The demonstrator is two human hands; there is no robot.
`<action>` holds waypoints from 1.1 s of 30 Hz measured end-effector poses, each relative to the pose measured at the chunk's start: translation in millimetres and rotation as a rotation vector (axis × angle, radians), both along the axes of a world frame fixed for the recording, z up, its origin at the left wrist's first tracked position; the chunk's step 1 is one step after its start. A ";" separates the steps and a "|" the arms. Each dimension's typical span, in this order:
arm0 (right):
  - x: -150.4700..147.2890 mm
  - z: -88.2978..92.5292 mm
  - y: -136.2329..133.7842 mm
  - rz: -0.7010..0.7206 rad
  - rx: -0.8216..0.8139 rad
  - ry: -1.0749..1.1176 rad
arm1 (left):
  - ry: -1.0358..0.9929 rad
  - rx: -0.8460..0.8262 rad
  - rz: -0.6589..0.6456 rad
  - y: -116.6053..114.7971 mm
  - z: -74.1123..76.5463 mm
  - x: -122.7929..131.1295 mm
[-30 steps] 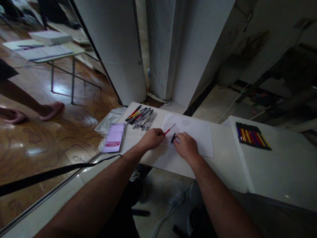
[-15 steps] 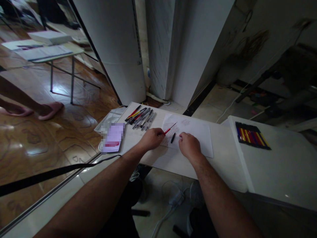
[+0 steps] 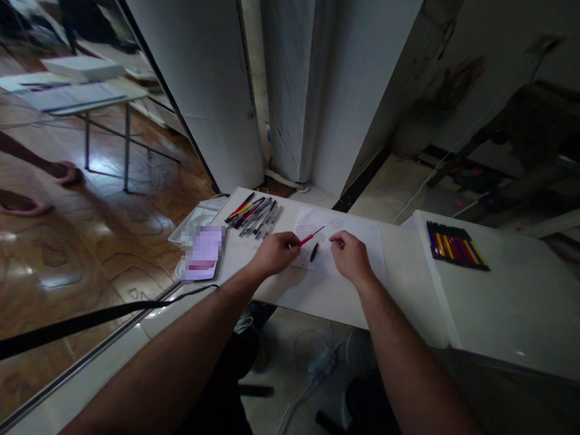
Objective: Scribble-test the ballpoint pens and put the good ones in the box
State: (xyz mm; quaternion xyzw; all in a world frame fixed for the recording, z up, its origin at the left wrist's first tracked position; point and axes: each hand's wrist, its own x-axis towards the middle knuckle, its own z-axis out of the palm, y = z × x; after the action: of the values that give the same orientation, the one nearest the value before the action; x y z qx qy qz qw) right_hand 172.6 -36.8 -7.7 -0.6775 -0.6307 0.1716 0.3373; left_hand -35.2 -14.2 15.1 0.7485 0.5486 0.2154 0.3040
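Note:
My left hand (image 3: 277, 251) is closed on a slim red pen part (image 3: 307, 239), perhaps a pen's front half, with a thin dark rod pointing up and right. Facing it from the right, my right hand (image 3: 350, 252) has thumb and index finger pinched together; whatever lies between them is too small to make out. Between the hands a short black pen part (image 3: 314, 252), like a cap or grip, rests on a white sheet of paper (image 3: 369, 251) bearing reddish scribbles. Several pens (image 3: 260, 216) lie in a loose pile beyond my left hand.
A phone (image 3: 205, 252) lies at the table's left edge, near a white tray (image 3: 188, 225). On the adjoining white surface at right sits a pack of coloured pens (image 3: 455, 246). A black strap (image 3: 113, 311) crosses at left. Another person's feet (image 3: 67, 173) stand beside a folding table (image 3: 90, 103).
My right hand has risen slightly, its fingertips a little higher over the paper. My left hand keeps hold of the red pen part. The other person's feet have shifted, and the view has turned slightly.

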 end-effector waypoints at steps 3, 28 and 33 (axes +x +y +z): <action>5.3 3.8 4.8 -0.069 0.059 0.328 | 0.002 -0.011 -0.001 -0.2 0.7 0.1; 5.4 20.1 4.0 -0.129 0.069 0.935 | 0.005 0.153 -0.061 -0.5 -4.0 1.3; 5.1 20.4 4.0 -0.132 0.071 0.939 | -0.001 0.171 -0.067 0.4 -8.1 -0.1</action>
State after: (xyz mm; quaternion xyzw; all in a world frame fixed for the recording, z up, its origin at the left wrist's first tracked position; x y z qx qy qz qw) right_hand 177.7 -32.8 12.7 -0.5533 -0.3709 0.4159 0.6191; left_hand -35.3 -13.8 7.0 0.7895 0.5028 0.2515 0.2463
